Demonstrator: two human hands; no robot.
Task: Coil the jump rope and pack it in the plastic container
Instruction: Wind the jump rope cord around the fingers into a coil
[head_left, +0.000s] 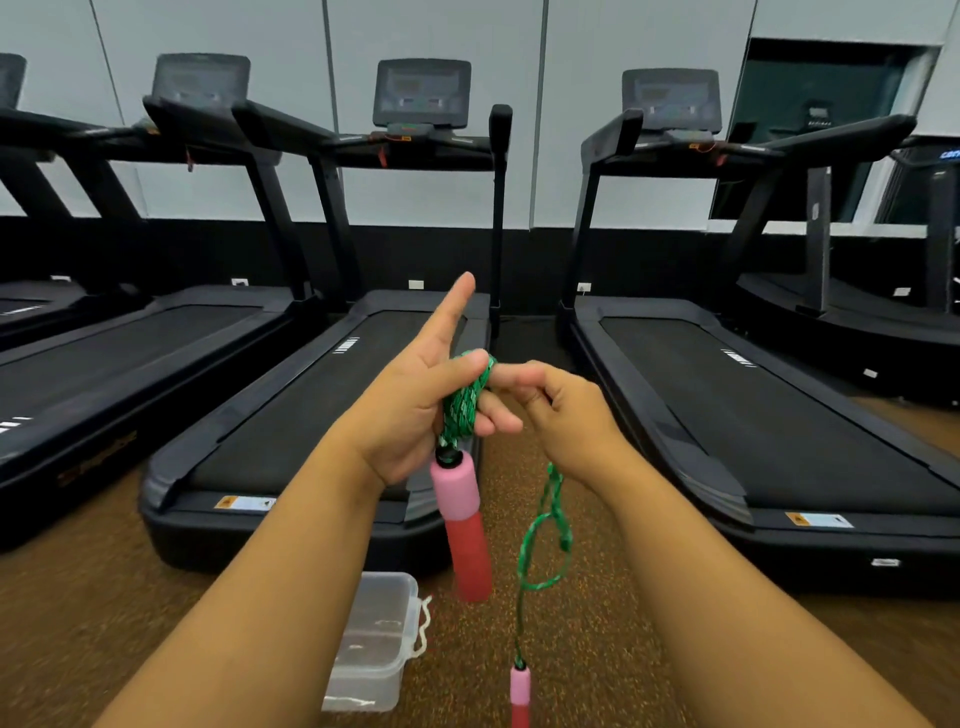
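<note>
My left hand (415, 410) holds several green turns of the jump rope (464, 402) wound around its fingers, with the index finger pointing up. One pink and red handle (462, 525) hangs just below that hand. My right hand (561, 415) pinches the rope beside the coil. From it a loose green length (545, 545) drops in a loop to the second handle (520, 693) near the bottom edge. The clear plastic container (376, 644) sits on the floor below my left forearm, partly hidden by it.
Black treadmills (322, 395) stand in a row ahead on the brown speckled floor (597, 649); another treadmill (727, 415) is to the right. A white cord (423, 629) lies at the container's right side.
</note>
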